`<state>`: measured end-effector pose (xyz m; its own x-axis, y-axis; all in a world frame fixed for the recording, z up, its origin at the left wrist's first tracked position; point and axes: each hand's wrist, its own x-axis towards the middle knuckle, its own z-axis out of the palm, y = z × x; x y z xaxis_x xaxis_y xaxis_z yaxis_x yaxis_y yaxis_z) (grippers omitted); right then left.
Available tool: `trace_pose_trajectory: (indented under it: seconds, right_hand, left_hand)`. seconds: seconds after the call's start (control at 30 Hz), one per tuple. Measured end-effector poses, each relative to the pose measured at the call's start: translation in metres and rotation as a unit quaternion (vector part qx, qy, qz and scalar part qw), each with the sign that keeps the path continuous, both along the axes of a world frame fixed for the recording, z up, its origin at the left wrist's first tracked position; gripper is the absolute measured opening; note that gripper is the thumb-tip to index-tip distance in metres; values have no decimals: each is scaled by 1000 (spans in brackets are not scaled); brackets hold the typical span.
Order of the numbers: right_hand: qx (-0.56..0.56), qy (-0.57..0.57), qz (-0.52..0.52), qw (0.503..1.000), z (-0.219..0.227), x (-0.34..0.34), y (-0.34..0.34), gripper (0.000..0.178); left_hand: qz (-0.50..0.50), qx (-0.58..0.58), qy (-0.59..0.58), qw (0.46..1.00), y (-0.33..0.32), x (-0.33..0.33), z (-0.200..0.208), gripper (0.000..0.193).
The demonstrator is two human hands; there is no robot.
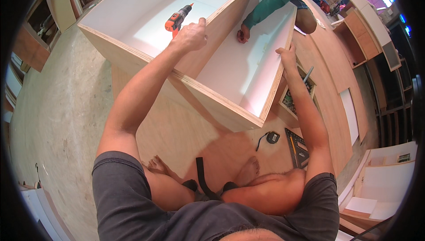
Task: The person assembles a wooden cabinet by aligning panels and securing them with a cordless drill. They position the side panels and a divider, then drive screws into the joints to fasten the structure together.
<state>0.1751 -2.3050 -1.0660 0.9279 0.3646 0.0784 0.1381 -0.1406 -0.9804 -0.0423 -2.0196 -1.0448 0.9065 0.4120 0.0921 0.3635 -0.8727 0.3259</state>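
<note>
An open plywood cabinet (217, 108) with white inner faces lies in front of me, split by a plywood divider (230, 13). At the divider's edge my left hand (190, 36) is closed, its fingers partly hidden. Just left of this hand is an orange and black cordless drill (175, 19) in the left compartment; my wrist hides its handle's lower end. My right hand (287, 57) grips the edge of the cabinet's right side panel (273, 93), thumb on the inside. Another person's hand (243, 34), in a green sleeve (276, 2), reaches into the right compartment.
A tape measure (272, 137) and a black triangular square (296, 147) lie on the plywood sheet by my bare feet. Right of the cabinet stands a wooden box (288, 104) of small hardware. More cabinet parts (361, 37) line the right side; boards (33, 48) lean at left.
</note>
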Motion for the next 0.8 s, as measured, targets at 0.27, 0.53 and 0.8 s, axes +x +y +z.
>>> trace_pose_trajectory:
  seconds: [0.27, 0.53, 0.8]
  right_hand:
    - [-4, 18, -2, 1000, 8, -10, 0, 82]
    - [-5, 23, 0, 1000, 7, -9, 0, 83]
    - [-6, 34, -7, 999, 13, -17, 2, 84]
  left_hand:
    - [3, -2, 7, 1000, -3, -2, 3, 42]
    - [2, -3, 8, 1000, -2, -1, 3, 42]
    - [2, -2, 7, 1000, -2, -2, 2, 41]
